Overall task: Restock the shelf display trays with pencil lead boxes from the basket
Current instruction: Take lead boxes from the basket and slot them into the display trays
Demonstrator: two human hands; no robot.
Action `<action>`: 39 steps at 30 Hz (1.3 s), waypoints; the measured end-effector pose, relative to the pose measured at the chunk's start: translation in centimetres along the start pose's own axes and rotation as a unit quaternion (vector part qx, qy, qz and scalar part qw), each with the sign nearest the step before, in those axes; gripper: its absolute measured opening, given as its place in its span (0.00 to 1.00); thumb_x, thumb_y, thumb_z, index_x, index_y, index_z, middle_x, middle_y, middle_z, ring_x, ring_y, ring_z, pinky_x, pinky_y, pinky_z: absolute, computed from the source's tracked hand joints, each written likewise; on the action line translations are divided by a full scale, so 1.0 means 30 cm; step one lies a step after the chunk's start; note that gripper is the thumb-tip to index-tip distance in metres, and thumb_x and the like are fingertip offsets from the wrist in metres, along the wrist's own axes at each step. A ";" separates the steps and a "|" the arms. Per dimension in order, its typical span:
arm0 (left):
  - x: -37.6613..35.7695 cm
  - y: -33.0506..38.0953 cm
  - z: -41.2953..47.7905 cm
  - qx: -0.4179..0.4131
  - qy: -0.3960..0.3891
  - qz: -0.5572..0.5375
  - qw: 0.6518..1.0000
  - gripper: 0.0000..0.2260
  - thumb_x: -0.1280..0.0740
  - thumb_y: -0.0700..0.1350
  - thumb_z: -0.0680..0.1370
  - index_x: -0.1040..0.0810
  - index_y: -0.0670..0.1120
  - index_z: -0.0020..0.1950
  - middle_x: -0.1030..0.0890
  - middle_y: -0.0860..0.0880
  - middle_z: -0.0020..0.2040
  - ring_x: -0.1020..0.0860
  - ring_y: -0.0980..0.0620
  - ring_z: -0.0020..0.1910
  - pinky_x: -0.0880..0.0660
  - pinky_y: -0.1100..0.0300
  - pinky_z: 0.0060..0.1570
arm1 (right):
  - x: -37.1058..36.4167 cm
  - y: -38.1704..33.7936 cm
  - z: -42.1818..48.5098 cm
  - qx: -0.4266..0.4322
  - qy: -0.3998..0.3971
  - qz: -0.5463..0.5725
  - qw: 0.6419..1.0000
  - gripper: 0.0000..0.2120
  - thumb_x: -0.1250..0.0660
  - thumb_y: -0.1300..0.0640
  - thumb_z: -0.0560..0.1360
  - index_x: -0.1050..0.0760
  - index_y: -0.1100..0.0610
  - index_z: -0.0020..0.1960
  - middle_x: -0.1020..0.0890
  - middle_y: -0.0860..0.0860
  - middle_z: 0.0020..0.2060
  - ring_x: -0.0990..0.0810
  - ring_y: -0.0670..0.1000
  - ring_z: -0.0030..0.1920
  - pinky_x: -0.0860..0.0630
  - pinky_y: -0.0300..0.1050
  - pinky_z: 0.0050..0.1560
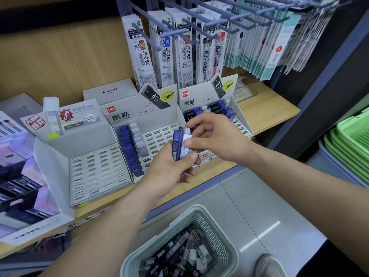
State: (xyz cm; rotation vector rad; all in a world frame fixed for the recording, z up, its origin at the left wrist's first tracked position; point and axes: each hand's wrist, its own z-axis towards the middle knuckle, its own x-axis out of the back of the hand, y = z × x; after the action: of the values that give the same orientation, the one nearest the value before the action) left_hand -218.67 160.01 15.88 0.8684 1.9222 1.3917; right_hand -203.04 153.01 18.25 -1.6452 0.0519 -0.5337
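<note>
- While standing at a wooden shelf (267, 111), a person is gripping a small stack of pencil lead boxes (177, 145) in the left hand (169, 172), whose fingers are curling round the stack's lower end; a blue box is facing out on the left of the stack.
- The right hand (215, 136) is reaching across to the top of that stack, its thumb and forefinger pinching a pale, clear-looking box (187, 134) there.
- Both hands are hovering just in front of the middle display tray (159, 134), where one column of blue boxes (129, 150) and a shorter column of clear boxes (138, 136) are sitting at its left side.
- The left display tray (95, 170) is showing bare slots, while the right display tray (240, 110) is carrying blue and black boxes (222, 107) near its back.
- A pale green mesh basket (157, 236) is sitting on the floor below the hands, with loose lead boxes (179, 256) lying jumbled inside.
- Pen refill packs (165, 52) are hanging from hooks above the trays, and stacked green baskets (351, 140) are standing at the right.
</note>
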 end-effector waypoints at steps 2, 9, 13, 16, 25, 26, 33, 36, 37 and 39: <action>0.004 -0.004 -0.001 0.000 0.005 -0.002 1.000 0.06 0.33 0.40 0.81 0.25 0.47 0.58 0.18 0.48 0.40 0.23 0.52 0.33 0.26 0.60 0.30 | 0.000 0.005 0.001 0.000 0.004 0.014 1.000 0.19 0.22 0.61 0.70 0.23 0.59 0.57 0.16 0.53 0.37 0.16 0.55 0.38 0.16 0.56 0.47; 0.011 -0.001 0.004 -0.005 0.021 -0.022 1.000 0.06 0.34 0.42 0.82 0.24 0.46 0.58 0.18 0.51 0.37 0.25 0.53 0.32 0.28 0.61 0.30 | -0.002 0.004 0.003 -0.007 0.010 0.066 0.998 0.07 0.30 0.65 0.77 0.23 0.62 0.54 0.22 0.57 0.42 0.20 0.52 0.40 0.17 0.52 0.47; 0.016 -0.001 0.006 -0.005 0.031 -0.018 0.999 0.07 0.34 0.42 0.81 0.25 0.44 0.59 0.19 0.51 0.37 0.25 0.53 0.31 0.29 0.62 0.28 | 0.007 0.004 0.003 -0.024 0.014 0.101 0.994 0.03 0.33 0.65 0.79 0.25 0.62 0.53 0.21 0.56 0.43 0.19 0.51 0.39 0.17 0.47 0.46; 0.019 -0.003 0.005 -0.004 0.041 -0.003 0.999 0.07 0.34 0.41 0.82 0.25 0.43 0.59 0.18 0.50 0.37 0.26 0.53 0.31 0.29 0.61 0.27 | 0.024 -0.002 0.005 -0.024 0.032 0.134 0.990 0.03 0.35 0.66 0.80 0.26 0.62 0.53 0.19 0.57 0.41 0.20 0.53 0.41 0.18 0.49 0.43; 0.027 -0.011 0.005 0.010 0.069 0.032 0.997 0.07 0.35 0.39 0.82 0.25 0.47 0.58 0.18 0.52 0.37 0.26 0.55 0.29 0.29 0.61 0.27 | 0.234 0.027 0.070 0.076 0.278 -0.073 0.955 0.06 0.30 0.60 0.78 0.23 0.49 0.48 0.18 0.45 0.42 0.20 0.48 0.40 0.18 0.52 0.46; 0.024 -0.011 0.008 0.011 0.069 0.033 0.997 0.07 0.35 0.39 0.82 0.25 0.47 0.59 0.18 0.51 0.37 0.26 0.55 0.29 0.29 0.61 0.28 | 0.266 0.040 0.080 0.078 0.302 -0.096 0.945 0.05 0.30 0.59 0.78 0.22 0.49 0.48 0.19 0.43 0.41 0.20 0.46 0.40 0.18 0.51 0.47; -0.007 -0.008 0.042 0.009 0.068 0.045 0.997 0.08 0.36 0.38 0.82 0.25 0.46 0.60 0.18 0.52 0.36 0.25 0.55 0.30 0.29 0.62 0.27 | 0.372 0.162 0.177 0.023 0.309 -0.229 0.923 0.03 0.30 0.60 0.78 0.20 0.54 0.51 0.19 0.45 0.45 0.22 0.43 0.41 0.24 0.41 0.49; -0.011 -0.011 0.047 0.007 0.066 0.050 0.997 0.08 0.36 0.37 0.82 0.24 0.45 0.59 0.18 0.52 0.36 0.25 0.55 0.30 0.28 0.62 0.27 | 0.392 0.218 0.215 0.003 0.278 -0.254 0.927 0.04 0.30 0.61 0.77 0.21 0.54 0.50 0.19 0.47 0.45 0.23 0.38 0.39 0.27 0.35 0.46; -0.010 -0.012 0.047 0.007 0.065 0.052 0.996 0.08 0.36 0.37 0.82 0.24 0.45 0.59 0.18 0.52 0.35 0.25 0.55 0.30 0.28 0.61 0.28 | 0.396 0.235 0.223 -0.002 0.271 -0.262 0.926 0.04 0.30 0.61 0.77 0.21 0.53 0.49 0.19 0.47 0.45 0.24 0.38 0.39 0.28 0.34 0.45; -0.004 -0.017 0.049 0.008 0.066 0.056 0.996 0.07 0.36 0.37 0.82 0.25 0.45 0.59 0.18 0.52 0.35 0.25 0.54 0.30 0.28 0.60 0.28 | 0.401 0.260 0.237 -0.006 0.269 -0.257 0.928 0.05 0.30 0.62 0.77 0.22 0.52 0.49 0.19 0.47 0.45 0.25 0.37 0.39 0.30 0.33 0.44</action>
State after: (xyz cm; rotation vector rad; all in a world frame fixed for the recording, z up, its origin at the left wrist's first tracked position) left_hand -217.53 160.63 15.02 0.9251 2.0118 1.5353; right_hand -187.61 154.32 14.22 -1.4758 0.0266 -1.3834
